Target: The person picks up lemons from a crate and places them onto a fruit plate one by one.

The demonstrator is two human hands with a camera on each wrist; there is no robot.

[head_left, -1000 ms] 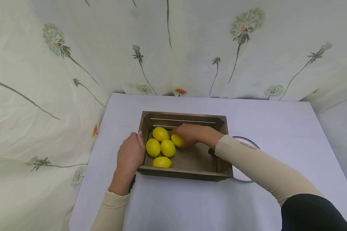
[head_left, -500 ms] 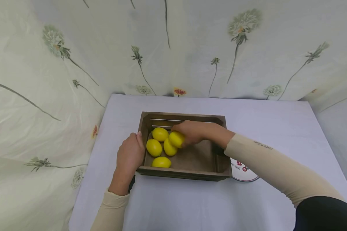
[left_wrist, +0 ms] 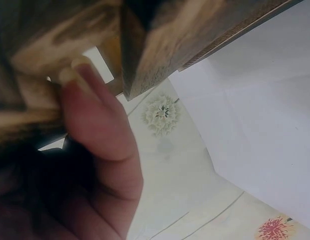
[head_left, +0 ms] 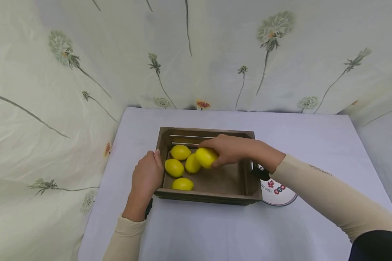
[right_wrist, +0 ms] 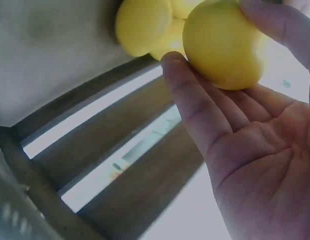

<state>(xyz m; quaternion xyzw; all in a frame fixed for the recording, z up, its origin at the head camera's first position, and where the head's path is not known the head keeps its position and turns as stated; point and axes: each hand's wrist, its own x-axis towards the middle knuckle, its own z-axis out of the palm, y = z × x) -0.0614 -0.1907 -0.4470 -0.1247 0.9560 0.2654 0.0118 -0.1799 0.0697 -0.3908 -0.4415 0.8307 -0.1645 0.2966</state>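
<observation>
My right hand (head_left: 236, 149) holds a yellow lemon (head_left: 205, 157) over the middle of a brown wooden crate (head_left: 209, 197). In the right wrist view the thumb and fingers pinch that lemon (right_wrist: 222, 47) from both sides, and the palm shows bare. Several other lemons lie at the crate's left side, among them one at the back (head_left: 180, 152), one beside the held lemon (head_left: 192, 164) and one near the front wall (head_left: 182, 184). My left hand (head_left: 147, 175) grips the crate's left end wall. In the left wrist view its thumb (left_wrist: 99, 120) lies against the wooden slats.
Right of the crate, a round white plate (head_left: 277, 194) with red and blue print and a dark rim lies partly under my right forearm. A white cloth covers the table (head_left: 196, 232). Dandelion-patterned fabric (head_left: 215, 65) hangs behind and at the sides.
My right hand has picked up the lemon and drawn it up and to the right. One lemon beside it has shifted and tilted. The left hand stays on the crate.
</observation>
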